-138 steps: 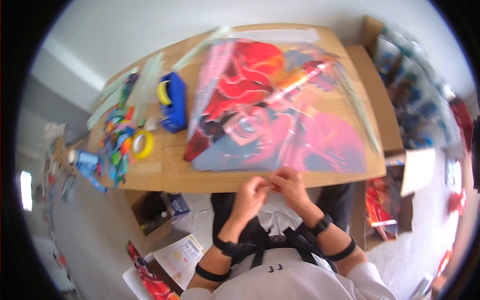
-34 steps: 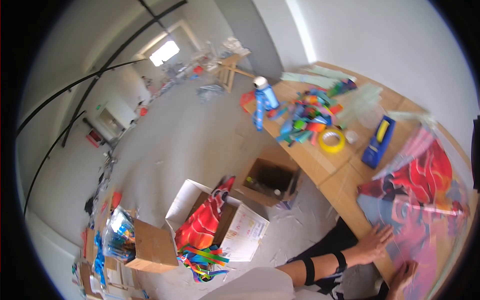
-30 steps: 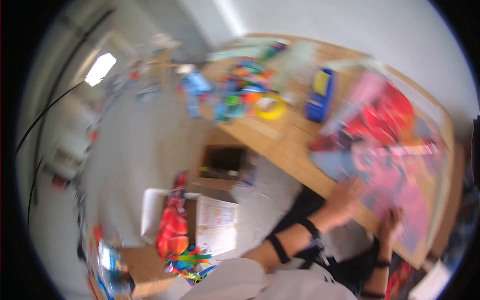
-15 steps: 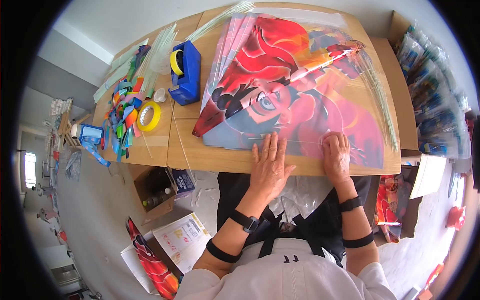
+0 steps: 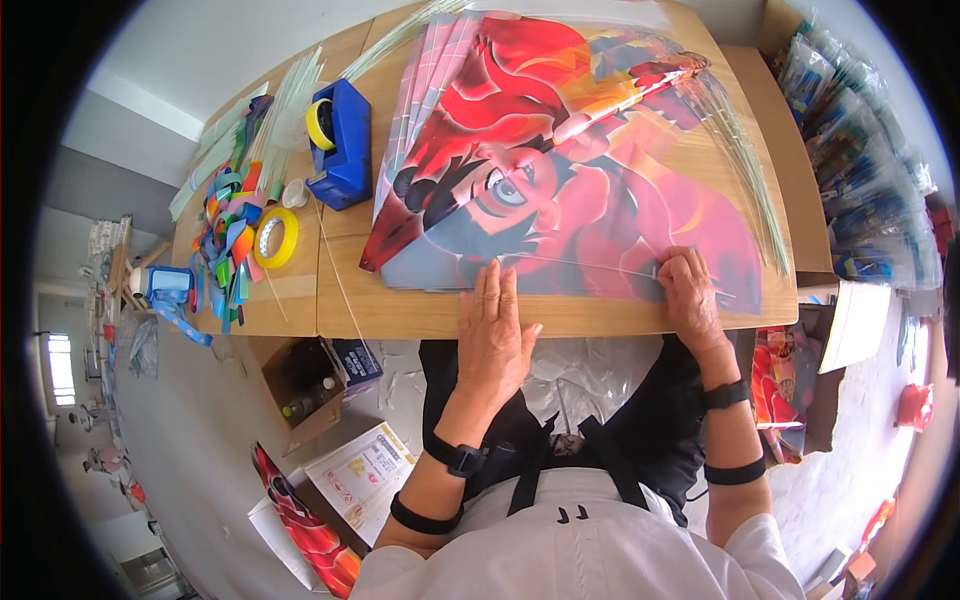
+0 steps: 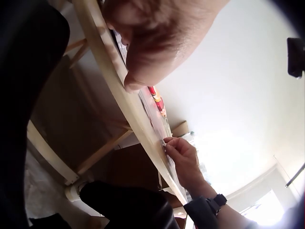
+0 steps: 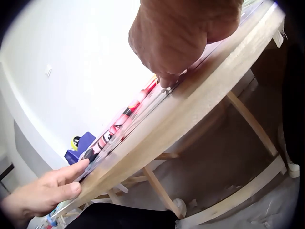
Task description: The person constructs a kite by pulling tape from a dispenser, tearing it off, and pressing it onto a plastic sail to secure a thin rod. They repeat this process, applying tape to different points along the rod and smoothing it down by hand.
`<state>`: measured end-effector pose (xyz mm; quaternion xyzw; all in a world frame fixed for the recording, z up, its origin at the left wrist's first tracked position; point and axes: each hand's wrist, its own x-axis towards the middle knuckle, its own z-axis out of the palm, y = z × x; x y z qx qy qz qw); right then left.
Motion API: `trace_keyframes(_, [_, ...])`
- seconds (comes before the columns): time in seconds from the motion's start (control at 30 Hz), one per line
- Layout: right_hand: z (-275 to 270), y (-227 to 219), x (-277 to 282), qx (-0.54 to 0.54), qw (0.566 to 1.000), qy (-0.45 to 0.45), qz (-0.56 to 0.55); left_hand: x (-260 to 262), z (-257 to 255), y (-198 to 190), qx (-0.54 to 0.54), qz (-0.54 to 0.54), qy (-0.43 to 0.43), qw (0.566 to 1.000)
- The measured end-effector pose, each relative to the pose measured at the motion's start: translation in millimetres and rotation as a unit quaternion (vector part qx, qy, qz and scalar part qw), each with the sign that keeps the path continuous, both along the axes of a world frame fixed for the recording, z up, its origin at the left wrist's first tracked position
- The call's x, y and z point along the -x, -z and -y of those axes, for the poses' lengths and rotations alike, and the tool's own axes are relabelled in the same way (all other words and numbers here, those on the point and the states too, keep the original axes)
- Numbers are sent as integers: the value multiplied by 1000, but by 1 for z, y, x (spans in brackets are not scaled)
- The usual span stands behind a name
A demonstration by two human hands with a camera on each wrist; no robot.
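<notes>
A thin pale stick [image 5: 590,262] lies across a stack of printed plastic sheets [image 5: 600,215] with a red character design, along the table's front side. My left hand [image 5: 493,335] rests with straight fingers on the sheets' front edge, fingertips at the stick's left end. My right hand [image 5: 692,300] has its fingertips curled together on the stick near its right end, pinching it against the sheet. A small whitish piece [image 7: 165,90] shows beneath those fingertips in the right wrist view; its kind cannot be made out.
Left on the table [image 5: 350,310] are a blue tape dispenser [image 5: 345,150], a yellow tape roll [image 5: 277,238], coloured ribbons [image 5: 228,235] and pale stick bundles [image 5: 290,110]. More sticks [image 5: 745,175] lie on the right. Open cartons [image 5: 305,385] stand below; bagged goods [image 5: 865,170] fill the right side.
The hands were together at the table edge, then on the sheets while the head turned left and back. Lately they have spread apart, the left one leftward, the right one rightward along the stick.
</notes>
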<state>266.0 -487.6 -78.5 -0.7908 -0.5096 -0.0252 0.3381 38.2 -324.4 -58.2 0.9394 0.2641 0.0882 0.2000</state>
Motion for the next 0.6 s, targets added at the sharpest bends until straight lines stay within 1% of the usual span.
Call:
trace_keyframes(0.03, [2,-1,-3,8,1000,-22,2,1,1,0,-6,-3,4,1000])
trace_keyframes(0.2, [6,-10,-12,29,999,-33,-24,-8,19,0,0,-29,26,999])
trace_keyframes(0.27, [6,-12,-12,31,998,-42,-26,-14,28,4,6,-25,61,998])
trace_keyframes(0.47, [3,-13,-12,28,998,-58,-20,-22,35,9,-10,-20,54,998])
trace_keyframes(0.6, [2,-12,-12,43,997,-49,-28,-21,32,13,-15,-28,54,998])
